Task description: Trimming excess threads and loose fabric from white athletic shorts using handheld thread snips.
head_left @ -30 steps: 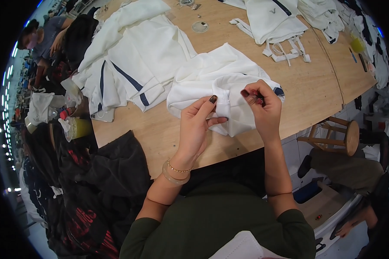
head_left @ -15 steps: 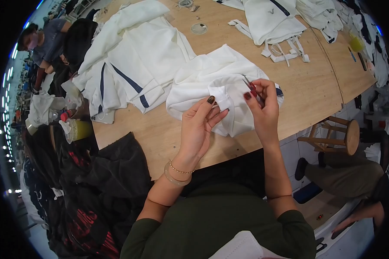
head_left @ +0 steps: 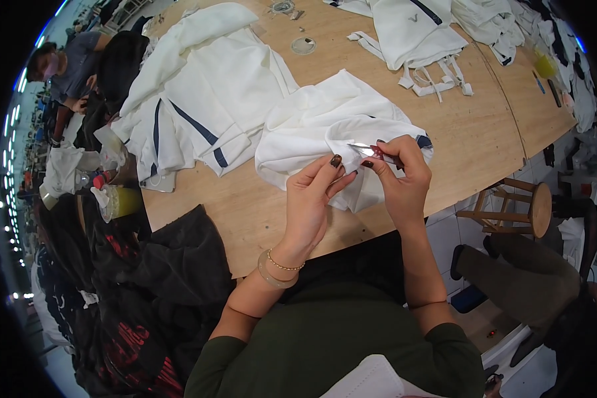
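White garment: bunched on the tabletop at the centre of the frame, a white garment (head_left: pixel 312 113) lies in soft folds, with a navy patch at its right end.
Snips: small snips (head_left: pixel 376 152) with red on the handle and a bright metal blade lie across the middle of the garment, tip pointing left; whether the blades touch the cloth cannot be told.
Right hand: the right hand (head_left: pixel 404 171), right of centre, grips the snips between thumb and curled fingers.
Left hand: the left hand (head_left: pixel 315 189), just below the blade tip, pinches a fold of the garment between thumb and fingers; a bangle (head_left: pixel 272 278) and a thin bracelet circle its wrist.
Table: the light wooden table (head_left: pixel 477 142) runs from the upper left to the right of the frame.
Upper left: a larger pile of white clothing (head_left: pixel 212 69) with navy stripes spreads just beside the garment; beyond it a masked person (head_left: pixel 76 63) bends over dark cloth.
Upper centre: a flat round disc (head_left: pixel 303 45) rests on the wood.
Upper right: more white pieces (head_left: pixel 418 36) lie with loose straps (head_left: pixel 438 85) hanging toward the centre.
Lower left: black fabric (head_left: pixel 179 265) with red print is heaped beside a yellow-green cup (head_left: pixel 121 202).
Right edge: a wooden stool (head_left: pixel 540 211) stands on the tiled floor.
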A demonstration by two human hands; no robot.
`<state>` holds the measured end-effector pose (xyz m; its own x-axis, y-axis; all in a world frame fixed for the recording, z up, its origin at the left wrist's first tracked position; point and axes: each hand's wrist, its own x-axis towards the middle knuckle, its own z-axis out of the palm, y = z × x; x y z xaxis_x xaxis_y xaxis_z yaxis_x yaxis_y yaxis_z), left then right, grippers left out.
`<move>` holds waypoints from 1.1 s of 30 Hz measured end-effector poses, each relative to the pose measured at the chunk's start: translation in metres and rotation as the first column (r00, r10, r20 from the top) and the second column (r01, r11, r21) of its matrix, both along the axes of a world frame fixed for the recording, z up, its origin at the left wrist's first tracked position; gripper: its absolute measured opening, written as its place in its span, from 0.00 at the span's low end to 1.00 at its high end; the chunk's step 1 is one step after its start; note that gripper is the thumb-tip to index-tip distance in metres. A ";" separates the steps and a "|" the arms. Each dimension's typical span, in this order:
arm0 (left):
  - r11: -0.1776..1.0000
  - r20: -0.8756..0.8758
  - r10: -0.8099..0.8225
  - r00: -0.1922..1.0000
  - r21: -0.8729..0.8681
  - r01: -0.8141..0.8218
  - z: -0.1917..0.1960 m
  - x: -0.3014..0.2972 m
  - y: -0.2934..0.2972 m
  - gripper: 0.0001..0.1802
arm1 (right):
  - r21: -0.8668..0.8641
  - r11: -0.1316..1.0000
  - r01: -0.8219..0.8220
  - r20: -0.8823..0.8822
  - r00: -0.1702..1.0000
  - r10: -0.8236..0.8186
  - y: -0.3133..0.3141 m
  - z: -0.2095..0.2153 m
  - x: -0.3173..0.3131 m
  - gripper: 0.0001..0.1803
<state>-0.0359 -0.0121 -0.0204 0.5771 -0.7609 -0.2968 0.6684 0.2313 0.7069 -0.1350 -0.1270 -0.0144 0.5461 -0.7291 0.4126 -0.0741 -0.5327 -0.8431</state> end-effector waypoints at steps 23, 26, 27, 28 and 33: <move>0.988 0.210 -0.043 0.977 0.154 0.010 0.002 0.013 -0.002 0.11 | 0.610 0.779 -0.144 0.154 0.986 0.062 -0.015 -0.001 -0.012 0.07; 0.987 0.240 -0.042 0.970 0.161 0.003 0.002 0.013 -0.002 0.11 | 0.399 0.900 -0.178 0.072 0.984 0.163 -0.020 -0.004 -0.020 0.10; 0.987 0.241 -0.042 0.970 0.161 0.003 0.003 0.012 -0.001 0.11 | 0.257 0.954 -0.157 -0.001 0.987 0.163 -0.021 -0.001 -0.021 0.11; 0.988 0.251 -0.038 0.967 0.155 -0.001 0.003 0.012 -0.002 0.11 | 0.112 0.984 -0.141 -0.075 0.986 0.150 -0.022 0.000 -0.021 0.11; 0.988 0.268 -0.034 0.963 0.154 -0.008 0.002 0.010 -0.001 0.11 | 0.037 0.988 -0.148 -0.053 0.987 0.149 -0.017 0.005 -0.013 0.11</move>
